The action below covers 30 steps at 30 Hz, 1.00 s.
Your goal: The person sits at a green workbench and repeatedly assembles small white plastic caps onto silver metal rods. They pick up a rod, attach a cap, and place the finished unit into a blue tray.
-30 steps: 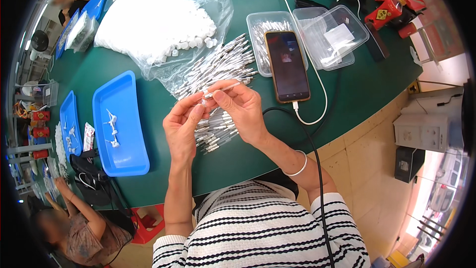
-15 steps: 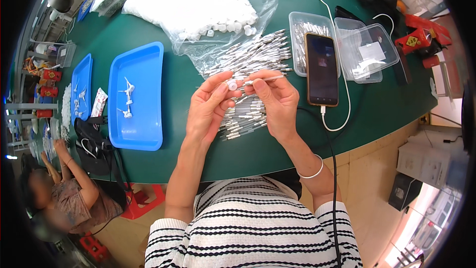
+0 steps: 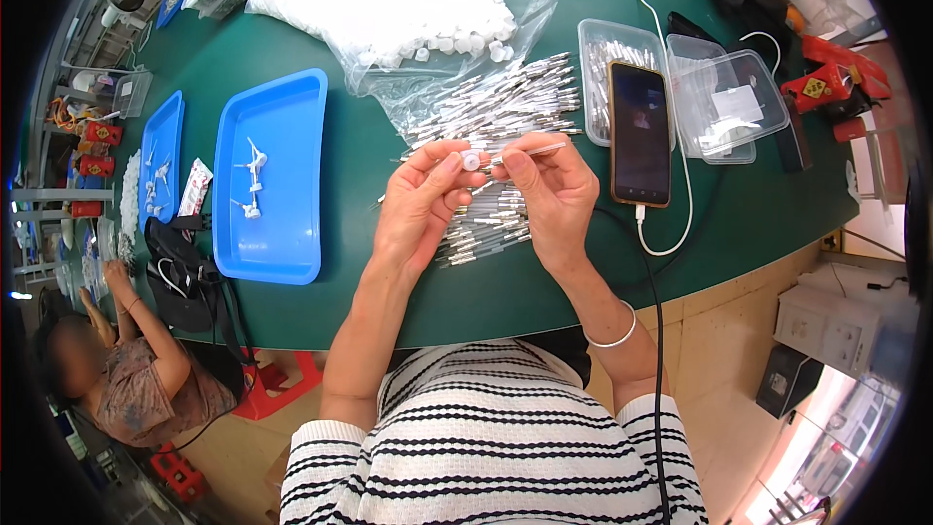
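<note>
Between thumb and fingers, my left hand (image 3: 420,199) pinches a small white round plastic cap (image 3: 471,160). My right hand (image 3: 552,190) is closed on a thin rod (image 3: 546,148), which looks pale and slants toward the cap. The rod's inner end is close to the cap; I cannot tell whether they touch. Both hands are above a heap of slim white and silver rods (image 3: 505,97) on the green table. Behind the heap lies a large clear plastic bag (image 3: 418,0) spilling many white caps.
To the left, a blue tray (image 3: 301,253) holds a few white assembled pieces, with a smaller blue tray (image 3: 160,190) beyond it. On the right, a phone (image 3: 639,136) with a white cable leans over a clear box (image 3: 598,34) of rods. A co-worker (image 3: 146,369) sits at far left.
The view has shifted slightly, so the table things sit a little differently in the picture. Both hands keep their pinch on the cap and rod, with hardly any movement between them.
</note>
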Motion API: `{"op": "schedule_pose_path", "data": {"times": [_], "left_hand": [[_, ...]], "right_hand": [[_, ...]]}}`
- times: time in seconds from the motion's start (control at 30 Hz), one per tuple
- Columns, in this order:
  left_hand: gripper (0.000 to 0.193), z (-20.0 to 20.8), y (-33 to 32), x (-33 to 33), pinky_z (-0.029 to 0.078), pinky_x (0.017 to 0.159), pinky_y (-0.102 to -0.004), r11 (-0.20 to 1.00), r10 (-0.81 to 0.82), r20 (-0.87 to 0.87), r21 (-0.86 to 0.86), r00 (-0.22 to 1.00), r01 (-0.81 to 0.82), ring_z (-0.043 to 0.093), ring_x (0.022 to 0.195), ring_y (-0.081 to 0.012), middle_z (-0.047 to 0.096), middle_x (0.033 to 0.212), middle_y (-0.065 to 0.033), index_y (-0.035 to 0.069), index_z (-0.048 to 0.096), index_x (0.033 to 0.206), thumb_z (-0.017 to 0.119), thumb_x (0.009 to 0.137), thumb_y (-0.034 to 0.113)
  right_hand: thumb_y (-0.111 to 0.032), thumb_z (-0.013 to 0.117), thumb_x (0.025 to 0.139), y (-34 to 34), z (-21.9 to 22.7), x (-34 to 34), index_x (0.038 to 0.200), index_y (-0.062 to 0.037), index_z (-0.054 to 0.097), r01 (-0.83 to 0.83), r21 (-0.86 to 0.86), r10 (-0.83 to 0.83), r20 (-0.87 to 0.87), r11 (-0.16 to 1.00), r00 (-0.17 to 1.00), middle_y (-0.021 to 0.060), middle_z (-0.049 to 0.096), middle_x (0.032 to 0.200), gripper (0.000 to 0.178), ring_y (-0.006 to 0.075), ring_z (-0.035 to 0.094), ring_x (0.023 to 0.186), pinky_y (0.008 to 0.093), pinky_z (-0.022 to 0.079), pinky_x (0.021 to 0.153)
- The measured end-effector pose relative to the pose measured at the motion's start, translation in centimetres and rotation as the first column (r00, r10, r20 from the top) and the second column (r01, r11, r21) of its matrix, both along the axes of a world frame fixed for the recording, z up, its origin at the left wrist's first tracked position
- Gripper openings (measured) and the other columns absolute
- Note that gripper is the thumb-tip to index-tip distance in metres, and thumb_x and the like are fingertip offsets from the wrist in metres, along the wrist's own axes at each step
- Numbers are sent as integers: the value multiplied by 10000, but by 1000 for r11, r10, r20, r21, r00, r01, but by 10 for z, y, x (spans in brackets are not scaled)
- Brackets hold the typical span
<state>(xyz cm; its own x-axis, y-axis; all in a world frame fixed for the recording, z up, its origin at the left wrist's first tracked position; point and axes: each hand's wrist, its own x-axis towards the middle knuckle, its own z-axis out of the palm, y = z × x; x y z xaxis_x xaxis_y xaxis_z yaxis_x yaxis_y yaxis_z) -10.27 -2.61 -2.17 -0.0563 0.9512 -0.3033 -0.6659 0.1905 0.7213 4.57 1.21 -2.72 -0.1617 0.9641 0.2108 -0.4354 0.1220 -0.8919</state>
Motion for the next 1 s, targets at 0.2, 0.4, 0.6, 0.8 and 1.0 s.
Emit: {"op": "schedule_pose_path", "data": {"times": [0.2, 0.4, 0.6, 0.8, 1.0], "left_hand": [[201, 2, -1, 2, 554, 631, -189, 999, -5, -4, -34, 1000, 5, 683, 831, -152, 677, 964, -130, 5, 588, 1092, 585, 935, 131], [277, 1, -1, 1, 566, 664, -209, 999, -34, 15, -26, 999, 34, 685, 855, -164, 677, 985, -150, -2, 580, 1174, 566, 950, 160], [279, -2, -1, 1, 567, 661, -210, 999, -39, 10, -29, 999, 40, 684, 851, -160, 679, 974, -136, -2, 583, 1170, 562, 953, 173], [255, -3, 0, 2, 570, 642, -211, 999, -45, 53, -29, 998, 47, 686, 832, -155, 682, 953, -121, 3, 593, 1131, 564, 953, 184], [241, -7, 0, 2, 567, 632, -210, 998, -61, 90, -21, 994, 64, 687, 817, -149, 682, 943, -113, 13, 596, 1110, 565, 953, 193]], "right_hand": [[-79, 658, 889, -1, -3, -1, 928, -2, 610, 48, 80, -54, 66, 996, 996, 41, 650, 863, 99, 91, 627, 780, 221, 497, 709], [-70, 666, 878, 0, 0, 0, 916, -1, 612, 60, 131, -75, 115, 990, 991, 48, 651, 858, 96, 105, 640, 769, 234, 504, 703], [-58, 671, 869, -1, 0, 0, 915, 3, 616, 76, 157, -100, 152, 985, 983, 54, 652, 858, 94, 107, 634, 761, 238, 508, 696], [-49, 682, 854, -1, 2, 1, 902, -1, 626, 90, 192, -132, 218, 977, 967, 53, 654, 858, 88, 109, 625, 745, 238, 508, 683], [-49, 684, 850, -1, 2, 1, 904, -2, 630, 95, 214, -144, 225, 972, 964, 54, 656, 857, 89, 116, 626, 737, 243, 509, 671]]}}
